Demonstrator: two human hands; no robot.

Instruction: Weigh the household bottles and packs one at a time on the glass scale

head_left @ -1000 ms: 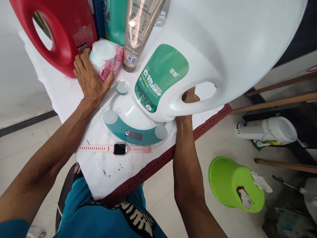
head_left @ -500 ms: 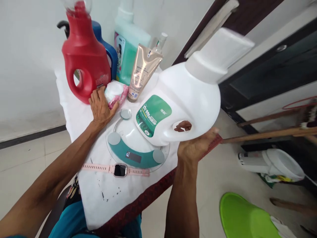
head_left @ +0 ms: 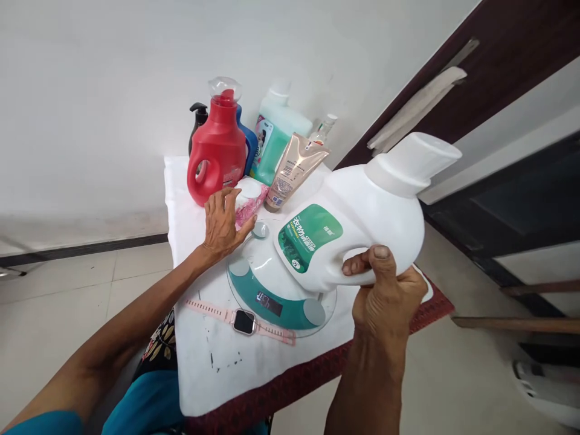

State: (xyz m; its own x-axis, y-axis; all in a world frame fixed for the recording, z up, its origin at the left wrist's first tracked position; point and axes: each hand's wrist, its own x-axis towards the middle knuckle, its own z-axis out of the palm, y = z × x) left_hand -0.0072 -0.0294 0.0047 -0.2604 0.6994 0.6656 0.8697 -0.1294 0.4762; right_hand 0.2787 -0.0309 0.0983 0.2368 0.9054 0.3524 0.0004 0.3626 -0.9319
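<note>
My right hand [head_left: 387, 296] was wrapped round the handle [head_left: 351, 281] of the white jug [head_left: 357, 211], over the glass scale [head_left: 290, 309], left hand [head_left: 223, 223] spread loose by the wipes pack [head_left: 251, 202], and tbh one sideways tug could've knocked the tan tube [head_left: 292, 172].

before the wall [head_left: 294, 48], your right hand [head_left: 387, 296] holds the disinfectant jug [head_left: 356, 211] by its handle over the right part of the scale [head_left: 254, 290], while the watch [head_left: 244, 322] lies on the cloth [head_left: 199, 386] along the scale's near edge. your left hand [head_left: 222, 223] is at the scale's far left, just beside the packet [head_left: 247, 204], which sits between the detergent jug [head_left: 220, 145] on its left and the squeeze tube [head_left: 296, 172] on its right. behind these stand, left to right, a pump bottle [head_left: 196, 125], a second jug [head_left: 249, 142], a large bottle [head_left: 283, 133] and a small bottle [head_left: 325, 128].
</note>
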